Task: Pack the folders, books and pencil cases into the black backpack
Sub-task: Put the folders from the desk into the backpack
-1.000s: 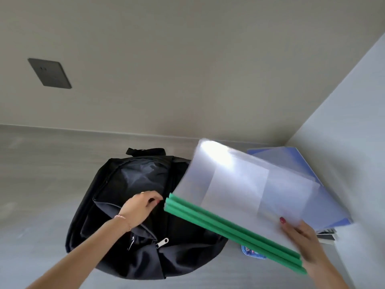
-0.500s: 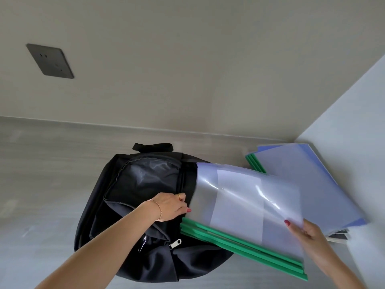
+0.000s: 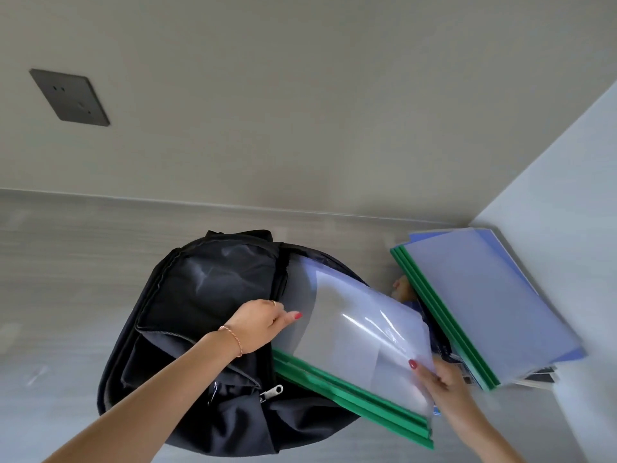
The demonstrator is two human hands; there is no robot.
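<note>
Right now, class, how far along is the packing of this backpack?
Done: the black backpack is unzipped. In hand: the right hand slides green-spined folders in while the left hand holds the opening. Left: the folder stack beside the wall.

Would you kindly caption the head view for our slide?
Right hand slides green-spined folders into the black backpack while the left hand holds it open.

Dark socket plate (image 3: 69, 97) on beige wall (image 3: 300, 95) ahead of me, upper left. Pale grey wood-grain tabletop (image 3: 66, 262) below. White side panel (image 3: 567, 195) at right.
</note>
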